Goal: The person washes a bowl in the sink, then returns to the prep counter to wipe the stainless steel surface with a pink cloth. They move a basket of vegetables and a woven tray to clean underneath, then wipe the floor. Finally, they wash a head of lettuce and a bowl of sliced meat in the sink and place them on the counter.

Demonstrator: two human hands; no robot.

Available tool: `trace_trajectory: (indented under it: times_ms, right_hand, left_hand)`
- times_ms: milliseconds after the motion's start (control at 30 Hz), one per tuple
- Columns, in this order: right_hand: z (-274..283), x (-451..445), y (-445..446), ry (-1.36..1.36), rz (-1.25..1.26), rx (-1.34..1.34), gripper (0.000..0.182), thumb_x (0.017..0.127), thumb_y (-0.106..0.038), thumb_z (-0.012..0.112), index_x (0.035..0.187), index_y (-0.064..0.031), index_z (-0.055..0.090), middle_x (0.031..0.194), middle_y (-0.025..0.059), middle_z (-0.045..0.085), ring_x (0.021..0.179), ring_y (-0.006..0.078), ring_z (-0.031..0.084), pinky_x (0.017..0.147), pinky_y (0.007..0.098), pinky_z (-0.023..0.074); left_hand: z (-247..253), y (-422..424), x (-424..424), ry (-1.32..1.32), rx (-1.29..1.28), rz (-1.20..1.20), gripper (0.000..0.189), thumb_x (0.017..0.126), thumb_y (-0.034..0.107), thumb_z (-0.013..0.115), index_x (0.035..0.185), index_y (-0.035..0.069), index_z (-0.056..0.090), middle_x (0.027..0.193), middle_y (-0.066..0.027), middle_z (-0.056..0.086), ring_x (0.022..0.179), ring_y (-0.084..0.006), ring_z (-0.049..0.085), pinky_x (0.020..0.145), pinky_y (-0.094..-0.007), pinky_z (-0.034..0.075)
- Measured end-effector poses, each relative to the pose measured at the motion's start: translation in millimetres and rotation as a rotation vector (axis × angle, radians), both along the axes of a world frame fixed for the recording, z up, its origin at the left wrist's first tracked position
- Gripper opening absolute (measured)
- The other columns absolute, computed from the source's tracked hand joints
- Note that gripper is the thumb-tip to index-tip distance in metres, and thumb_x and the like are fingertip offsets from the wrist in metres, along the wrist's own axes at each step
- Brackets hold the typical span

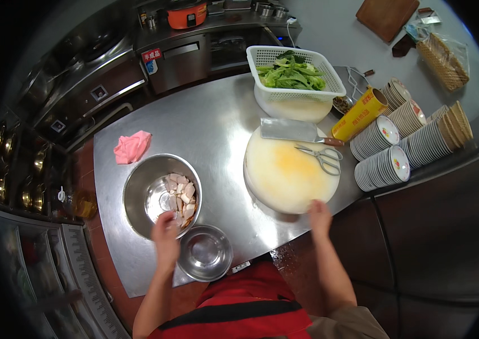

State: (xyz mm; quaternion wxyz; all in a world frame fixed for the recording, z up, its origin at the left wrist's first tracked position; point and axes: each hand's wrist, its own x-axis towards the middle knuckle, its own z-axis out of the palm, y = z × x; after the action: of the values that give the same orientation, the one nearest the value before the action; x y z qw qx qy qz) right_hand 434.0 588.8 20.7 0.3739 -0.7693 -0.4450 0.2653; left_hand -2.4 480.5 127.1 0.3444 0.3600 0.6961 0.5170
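My left hand [165,231] is at the near rim of a deep steel pot [137,199]; its fingers are blurred, and whether they grip the rim or a piece of food is unclear. Pale chunks of raw meat [182,193] lie in the pot's right side. Beside it stands a smaller steel bowl [205,253], seemingly empty. My right hand [320,214], also blurred, is at the near edge of a round, yellow-stained cutting board [290,182]; its grip cannot be made out. Across the board's far part lies a cleaver [289,130], with grey kitchen scissors [322,159] nearer me.
A white plastic basket [336,87] of leafy greens [292,74] rests on another round board [298,109]. Plate stacks [381,168] and a yellow film roll [360,114] stand at right. A pink cloth [132,147] lies behind the pot. An orange cooker [187,16] stands on the far counter.
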Motion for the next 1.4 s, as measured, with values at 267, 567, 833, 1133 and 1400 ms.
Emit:
trace_trajectory:
  times_ms: [267, 567, 833, 1133, 1400]
  right_hand:
    - [-30, 148, 122, 0.439, -0.097, 0.04, 0.042, 0.097, -0.033, 0.047, 0.125, -0.003, 0.055, 0.114, 0.0055, 0.06, 0.098, 0.0139, 0.055, 0.087, 0.031, 0.0429]
    - [14, 107, 97, 0.826, 0.063, -0.132, 0.044, 0.1, -0.033, 0.041, 0.126, -0.0004, 0.056, 0.118, 0.005, 0.06, 0.102, 0.0132, 0.056, 0.089, 0.0259, 0.0433]
    - [29, 94, 46, 0.559, 0.35, -0.413, 0.046, 0.099, -0.038, 0.044, 0.131, -0.0061, 0.053, 0.121, 0.0053, 0.06, 0.107, 0.0154, 0.057, 0.093, 0.0321, 0.0445]
    - [132, 92, 165, -0.716, 0.884, 0.322, 0.049, 0.081, -0.007, 0.054, 0.129, -0.0122, 0.048, 0.109, 0.0145, 0.061, 0.102, 0.0337, 0.058, 0.091, 0.043, 0.0421]
    - [94, 91, 211, -0.445, 1.136, -0.034, 0.034, 0.074, -0.009, 0.06, 0.107, -0.0092, 0.056, 0.092, 0.0159, 0.064, 0.085, 0.0357, 0.062, 0.075, 0.0424, 0.049]
  left_hand:
    - [-93, 228, 134, -0.107, -0.052, -0.242, 0.047, 0.095, 0.024, 0.051, 0.135, 0.001, 0.042, 0.132, -0.0126, 0.049, 0.121, -0.0195, 0.046, 0.103, -0.0305, 0.034]
    - [-98, 248, 153, -0.311, -0.202, -0.231, 0.047, 0.097, 0.024, 0.049, 0.138, 0.004, 0.039, 0.126, -0.0116, 0.055, 0.112, -0.0191, 0.053, 0.095, -0.0302, 0.042]
    - [-113, 206, 107, -0.219, -0.162, -0.232, 0.044, 0.095, 0.019, 0.05, 0.135, 0.001, 0.042, 0.116, -0.0122, 0.059, 0.101, -0.0185, 0.057, 0.087, -0.0299, 0.046]
    - [-73, 187, 128, 0.591, -0.089, -0.127, 0.043, 0.089, 0.011, 0.053, 0.127, -0.004, 0.042, 0.126, -0.0232, 0.047, 0.117, -0.0382, 0.046, 0.1, -0.0404, 0.037]
    - [-45, 176, 129, 0.623, -0.04, -0.119, 0.034, 0.083, 0.0, 0.054, 0.117, 0.0, 0.048, 0.118, -0.0211, 0.05, 0.111, -0.0389, 0.048, 0.096, -0.0406, 0.039]
